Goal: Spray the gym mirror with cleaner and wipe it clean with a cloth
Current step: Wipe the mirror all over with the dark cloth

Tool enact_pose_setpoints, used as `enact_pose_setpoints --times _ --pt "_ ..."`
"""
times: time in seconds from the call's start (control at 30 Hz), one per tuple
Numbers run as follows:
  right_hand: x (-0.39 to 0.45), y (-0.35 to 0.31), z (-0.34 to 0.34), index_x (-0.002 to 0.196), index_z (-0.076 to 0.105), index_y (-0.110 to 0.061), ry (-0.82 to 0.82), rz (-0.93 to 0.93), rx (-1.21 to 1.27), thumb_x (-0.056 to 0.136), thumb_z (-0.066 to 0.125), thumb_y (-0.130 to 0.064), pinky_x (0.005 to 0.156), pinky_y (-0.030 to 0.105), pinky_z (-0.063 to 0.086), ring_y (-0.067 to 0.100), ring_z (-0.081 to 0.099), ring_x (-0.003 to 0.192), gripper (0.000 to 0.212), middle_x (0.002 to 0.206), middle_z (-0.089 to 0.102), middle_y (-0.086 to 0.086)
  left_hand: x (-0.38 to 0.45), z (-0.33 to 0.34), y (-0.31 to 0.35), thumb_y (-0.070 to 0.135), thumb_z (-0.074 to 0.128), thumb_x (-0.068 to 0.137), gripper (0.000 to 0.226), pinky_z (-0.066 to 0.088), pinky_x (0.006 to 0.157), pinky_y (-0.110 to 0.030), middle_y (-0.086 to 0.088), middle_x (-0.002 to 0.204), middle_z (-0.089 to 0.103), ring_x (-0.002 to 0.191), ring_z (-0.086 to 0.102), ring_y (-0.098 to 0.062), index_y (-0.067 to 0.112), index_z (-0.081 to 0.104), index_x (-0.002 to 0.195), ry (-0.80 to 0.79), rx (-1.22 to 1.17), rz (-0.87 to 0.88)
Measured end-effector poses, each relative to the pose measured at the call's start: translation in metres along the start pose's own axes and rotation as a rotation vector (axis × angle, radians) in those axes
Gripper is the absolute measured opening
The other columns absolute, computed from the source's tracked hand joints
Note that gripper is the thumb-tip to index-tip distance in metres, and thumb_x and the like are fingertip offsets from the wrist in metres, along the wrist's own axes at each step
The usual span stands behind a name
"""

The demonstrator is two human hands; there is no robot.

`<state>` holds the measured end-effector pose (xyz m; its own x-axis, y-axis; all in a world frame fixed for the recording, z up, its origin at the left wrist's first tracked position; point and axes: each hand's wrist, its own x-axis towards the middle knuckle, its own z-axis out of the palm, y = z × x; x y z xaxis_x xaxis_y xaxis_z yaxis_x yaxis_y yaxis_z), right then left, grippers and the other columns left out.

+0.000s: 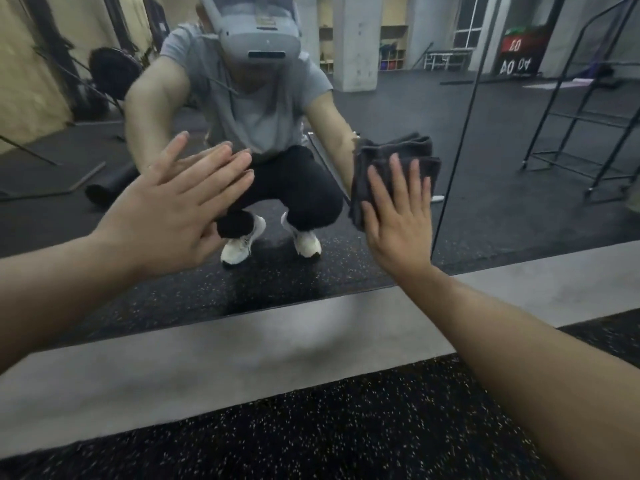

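The left hand [173, 206] was empty, palm flat and fingers spread, held up to the gym mirror [519, 150] well left of the folded dark grey cloth [391, 157]; whether it touched the glass could not be told. The right hand [398, 216], palm flat and fingers splayed, pressed the cloth flat against the mirror. The cloth sat on the lower part of the glass, above the grey ledge [242, 358] that ran under the mirror, and just left of the vertical seam [460, 133] between panels. No spray bottle showed anywhere, and no droplets or wet streaks could be made out around the cloth. Judging by this, spraying looked finished and wiping was under way. How much of the mirror left and right of the cloth remained to be wiped could not be read.
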<state>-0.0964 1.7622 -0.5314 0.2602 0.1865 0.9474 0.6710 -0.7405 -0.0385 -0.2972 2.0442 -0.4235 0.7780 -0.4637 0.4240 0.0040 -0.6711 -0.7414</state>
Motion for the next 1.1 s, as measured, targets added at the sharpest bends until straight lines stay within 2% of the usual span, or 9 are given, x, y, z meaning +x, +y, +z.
enact_pose_setpoints --times 0.17,0.33,0.43,0.5,0.67,0.8,0.9,1.0,1.1 --pt "0.002 0.016 -0.001 0.158 0.032 -0.020 0.016 0.131 0.066 0.111 0.034 -0.037 0.124 0.061 0.012 0.045 0.019 0.151 0.050 0.163 0.031 0.021 0.001 -0.015 -0.003 0.036 0.036 0.090 0.076 0.005 0.119 -0.071 -0.014 0.169 0.014 0.157 0.012 -0.032 0.006 0.027 0.159 -0.018 0.010 -0.109" --pt "0.010 -0.026 0.010 0.159 0.025 -0.017 0.081 0.348 0.187 0.107 0.037 -0.030 0.124 0.056 -0.002 0.046 0.011 0.151 0.055 0.164 0.026 0.022 0.005 -0.025 -0.010 0.046 0.033 0.090 0.078 0.002 0.118 -0.073 -0.009 0.170 0.007 0.158 0.004 -0.028 0.012 0.025 0.161 -0.115 -0.007 -0.238" --pt "0.016 -0.052 0.012 0.159 0.027 -0.015 0.082 0.421 0.208 0.106 0.038 -0.030 0.123 0.060 0.000 0.047 0.011 0.151 0.056 0.165 0.025 0.022 0.004 -0.024 -0.013 0.045 0.034 0.092 0.077 0.001 0.118 -0.073 -0.009 0.170 0.006 0.158 0.002 -0.026 0.012 0.026 0.160 -0.118 -0.025 -0.220" --pt "0.016 -0.076 0.013 0.159 0.027 -0.020 0.031 0.313 0.191 0.104 0.042 -0.031 0.122 0.062 0.002 0.044 0.012 0.152 0.058 0.166 0.027 0.017 0.002 -0.022 -0.015 0.043 0.035 0.092 0.076 0.002 0.118 -0.072 -0.010 0.170 0.008 0.157 0.005 -0.027 0.010 0.026 0.160 -0.086 -0.031 -0.210" --pt "0.010 -0.136 0.017 0.155 0.042 -0.028 -0.076 -0.196 0.206 0.100 0.057 -0.030 0.126 0.056 0.007 0.031 0.019 0.155 0.057 0.165 0.034 0.002 0.000 -0.011 -0.012 0.042 0.033 0.096 0.074 0.004 0.118 -0.072 -0.011 0.169 0.012 0.157 0.013 -0.029 0.007 0.023 0.161 0.022 -0.022 -0.229" --pt "0.016 -0.115 0.011 0.152 0.049 -0.031 -0.069 -0.331 0.175 0.104 0.052 -0.032 0.126 0.048 0.018 0.024 0.029 0.153 0.048 0.162 0.038 -0.001 0.000 -0.007 -0.012 0.041 0.033 0.099 0.070 0.010 0.116 -0.074 -0.012 0.168 0.019 0.155 0.020 -0.030 0.008 0.026 0.160 0.074 -0.017 -0.224" --pt "0.024 -0.068 0.000 0.154 0.044 -0.032 -0.037 -0.150 0.095 0.106 0.048 -0.038 0.126 0.051 0.018 0.028 0.026 0.154 0.048 0.164 0.034 0.005 0.000 -0.007 -0.012 0.040 0.035 0.099 0.068 0.010 0.117 -0.073 -0.010 0.167 0.021 0.155 0.020 -0.028 0.009 0.029 0.159 0.106 -0.013 -0.218" --pt "0.032 -0.019 -0.012 0.160 0.030 -0.028 -0.037 0.170 0.049 0.108 0.036 -0.044 0.127 0.053 0.007 0.036 0.013 0.156 0.054 0.169 0.020 0.013 0.000 -0.007 -0.013 0.040 0.034 0.100 0.066 0.008 0.119 -0.071 -0.009 0.166 0.025 0.155 0.022 -0.027 0.010 0.030 0.159 0.133 -0.019 -0.214" --pt "0.051 -0.005 -0.020 0.162 0.025 -0.029 -0.004 0.518 0.073 0.108 0.030 -0.046 0.125 0.059 0.009 0.041 0.006 0.156 0.057 0.170 0.009 0.018 0.001 -0.012 -0.013 0.040 0.033 0.099 0.067 0.011 0.120 -0.068 -0.008 0.166 0.025 0.154 0.025 -0.025 0.011 0.031 0.159 0.143 -0.043 -0.206"
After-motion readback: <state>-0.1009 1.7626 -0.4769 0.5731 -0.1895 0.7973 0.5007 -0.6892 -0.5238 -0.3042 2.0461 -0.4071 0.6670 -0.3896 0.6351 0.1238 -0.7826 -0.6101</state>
